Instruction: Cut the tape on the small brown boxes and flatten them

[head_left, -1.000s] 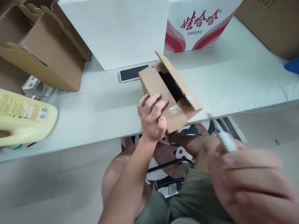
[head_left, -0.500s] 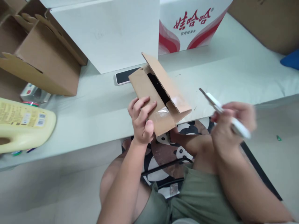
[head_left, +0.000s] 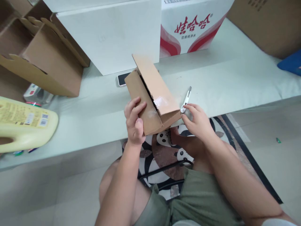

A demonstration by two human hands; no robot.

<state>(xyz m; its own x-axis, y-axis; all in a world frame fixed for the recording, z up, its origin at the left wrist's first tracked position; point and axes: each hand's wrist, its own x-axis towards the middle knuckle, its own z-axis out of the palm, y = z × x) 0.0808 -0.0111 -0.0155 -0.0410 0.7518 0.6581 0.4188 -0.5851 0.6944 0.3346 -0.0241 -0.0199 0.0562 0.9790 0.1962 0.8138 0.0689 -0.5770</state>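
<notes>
My left hand is closed round the near left side of a small brown cardboard box that rests at the front edge of a pale green table. The box's top flap lies almost down, with clear tape on it. My right hand grips a white utility knife just right of the box, its blade end pointing up and away.
A phone lies behind the small box. Further back stand a white carton and a red-and-white printed carton. Open brown boxes fill the left, a yellow jug lies at the left edge. A panda-print mat is under the table.
My right hand came up from low at the right with the knife and now sits beside the box. The box's open flap has folded down nearly closed.
</notes>
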